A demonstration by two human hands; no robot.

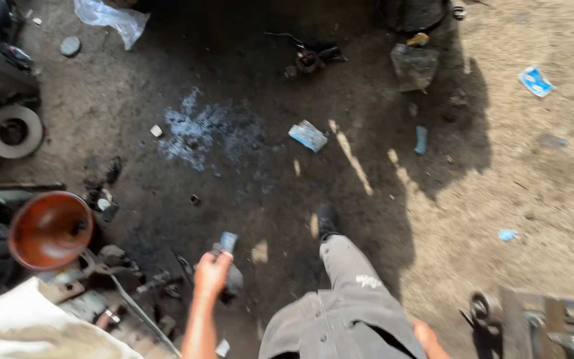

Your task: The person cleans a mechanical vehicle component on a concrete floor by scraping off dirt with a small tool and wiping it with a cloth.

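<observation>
Left hand (pixel 212 274) curls round a small blue-tipped object (pixel 228 242); keep that grip firm, clear of scrap metal (pixel 127 279) beside it. Right hand (pixel 426 336) mostly hidden, state unclear.

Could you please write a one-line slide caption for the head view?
Left hand holds a small blue object above an oil-stained dirt floor.

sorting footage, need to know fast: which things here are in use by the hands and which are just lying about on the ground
In hand:
left hand, closed on a small blue-tipped object
right hand, at the frame's lower edge, grip unclear

Lying about:
orange funnel
blue wrappers
clear plastic bag
stone block
round white disc
metal parts
</observation>
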